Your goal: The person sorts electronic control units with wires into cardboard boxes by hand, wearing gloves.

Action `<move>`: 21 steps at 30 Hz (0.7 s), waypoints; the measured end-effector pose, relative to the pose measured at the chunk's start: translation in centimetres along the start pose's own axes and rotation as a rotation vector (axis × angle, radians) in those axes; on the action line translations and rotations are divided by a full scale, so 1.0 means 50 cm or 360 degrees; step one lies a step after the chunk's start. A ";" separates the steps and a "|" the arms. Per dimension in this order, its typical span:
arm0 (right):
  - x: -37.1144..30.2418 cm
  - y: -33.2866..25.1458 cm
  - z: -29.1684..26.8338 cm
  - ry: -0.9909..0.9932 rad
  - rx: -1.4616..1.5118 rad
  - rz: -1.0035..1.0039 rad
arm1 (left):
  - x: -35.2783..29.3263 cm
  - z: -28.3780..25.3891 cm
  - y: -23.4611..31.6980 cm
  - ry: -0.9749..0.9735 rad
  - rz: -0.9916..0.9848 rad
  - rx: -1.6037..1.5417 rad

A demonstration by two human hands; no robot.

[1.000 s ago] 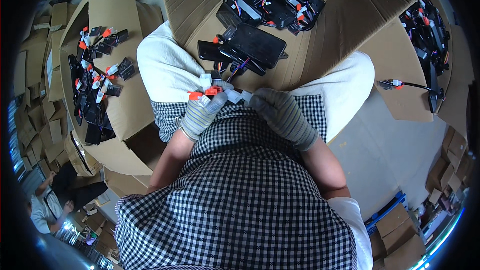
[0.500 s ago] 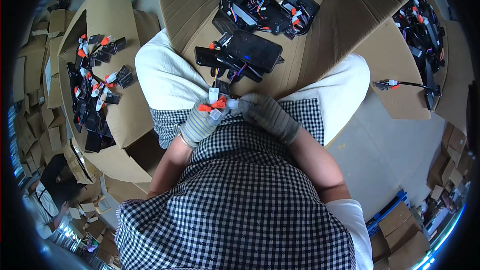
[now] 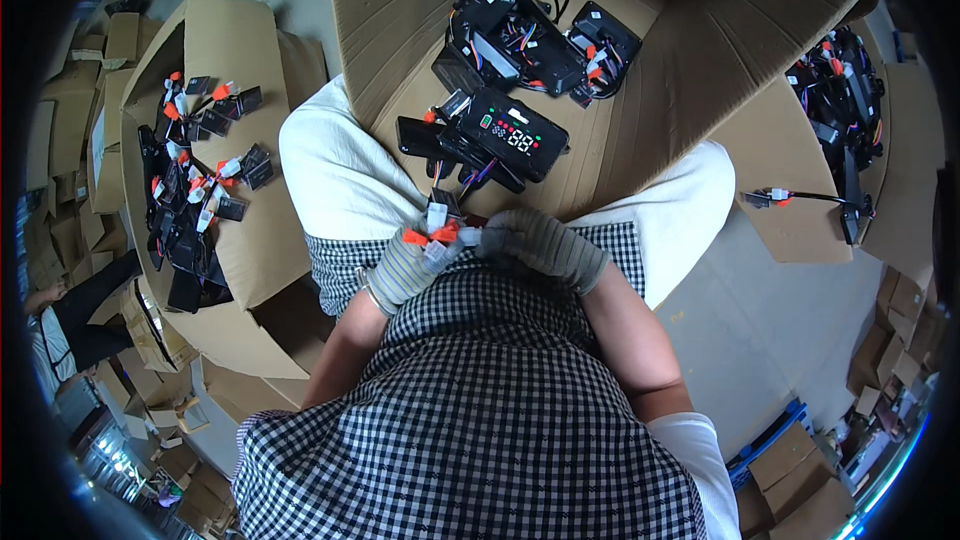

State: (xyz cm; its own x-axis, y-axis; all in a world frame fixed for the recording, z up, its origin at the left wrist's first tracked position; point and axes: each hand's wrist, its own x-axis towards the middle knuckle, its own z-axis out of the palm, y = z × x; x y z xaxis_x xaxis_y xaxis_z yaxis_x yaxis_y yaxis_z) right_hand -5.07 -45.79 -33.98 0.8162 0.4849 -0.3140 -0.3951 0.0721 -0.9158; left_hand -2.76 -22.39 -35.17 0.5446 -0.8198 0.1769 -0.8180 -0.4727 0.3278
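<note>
My left hand (image 3: 402, 272), in a striped grey work glove, is closed on a bunch of orange and white wire connectors (image 3: 434, 236). Close on its right, my gloved right hand (image 3: 548, 244) pinches a pale, whitish connector (image 3: 468, 237) against the bunch; its fingertips partly hide that piece. From the connectors, thin wires lead up to several black display units in the open box ahead. The front display panel (image 3: 516, 136) is lit with coloured digits and symbols.
The cardboard box (image 3: 700, 50) between my knees holds more black units (image 3: 515, 35) with wires. Another box (image 3: 245, 230) of wired units stands at left, and a third (image 3: 790, 130) at right. A person's dark-trousered leg (image 3: 100, 310) shows at far left.
The display panel in the box was dark and now glows with digits and symbols. Both hands stay together at the connectors. The view has shifted slightly.
</note>
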 end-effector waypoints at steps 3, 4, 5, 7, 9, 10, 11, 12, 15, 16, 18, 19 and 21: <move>0.021 -0.017 -0.011 0.0133 -0.0451 0.0193 | -0.012 0.003 0.006 -0.0219 -0.0239 0.0061; 0.046 0.011 -0.021 0.0230 -0.0912 -0.0272 | 0.010 -0.003 0.000 0.0044 -0.0009 0.0262; 0.075 0.020 -0.031 0.0320 -0.1361 -0.0755 | 0.019 -0.010 0.007 0.0051 -0.0015 0.0279; 0.122 0.021 -0.087 0.0585 -0.1046 -0.0298 | 0.025 -0.022 0.020 0.0330 -0.1364 -0.2156; 0.184 0.029 -0.124 0.0841 -0.0708 0.0171 | 0.008 -0.015 0.005 0.0441 -0.1273 -0.2823; 0.224 0.051 -0.127 0.0920 -0.0864 -0.0008 | 0.014 -0.022 0.009 0.0271 -0.1259 -0.2557; 0.258 0.051 -0.117 0.0980 -0.1020 -0.0192 | 0.021 -0.030 0.016 0.0124 -0.1251 -0.2284; 0.285 0.053 -0.103 0.0737 -0.1447 -0.0250 | 0.028 -0.035 0.028 0.0197 -0.1071 -0.1782; 0.387 0.107 -0.069 0.0250 -0.1338 0.0356 | 0.034 -0.011 0.015 0.0230 -0.1008 -0.2214; 0.385 0.139 -0.080 0.0319 -0.1789 -0.0166 | 0.049 -0.035 0.013 0.0088 -0.0963 -0.2044; 0.355 0.148 -0.087 0.0446 -0.1539 -0.0601 | 0.038 -0.030 0.006 0.0224 -0.1129 -0.2217; 0.316 0.106 -0.073 0.0494 -0.0873 -0.0456 | 0.026 -0.021 0.001 0.0368 -0.1291 -0.2403; 0.235 0.011 -0.039 0.0512 -0.0604 -0.0116 | 0.021 -0.011 -0.006 0.0631 -0.1324 -0.2553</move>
State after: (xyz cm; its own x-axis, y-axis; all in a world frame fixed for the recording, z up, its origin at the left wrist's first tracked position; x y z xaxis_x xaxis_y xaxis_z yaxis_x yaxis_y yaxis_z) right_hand 5.13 -41.78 -38.65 0.9482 0.1929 -0.2523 -0.1998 -0.2554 -0.9460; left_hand -1.82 -22.94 -34.57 0.8658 -0.3382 -0.3688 0.4609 0.2519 0.8510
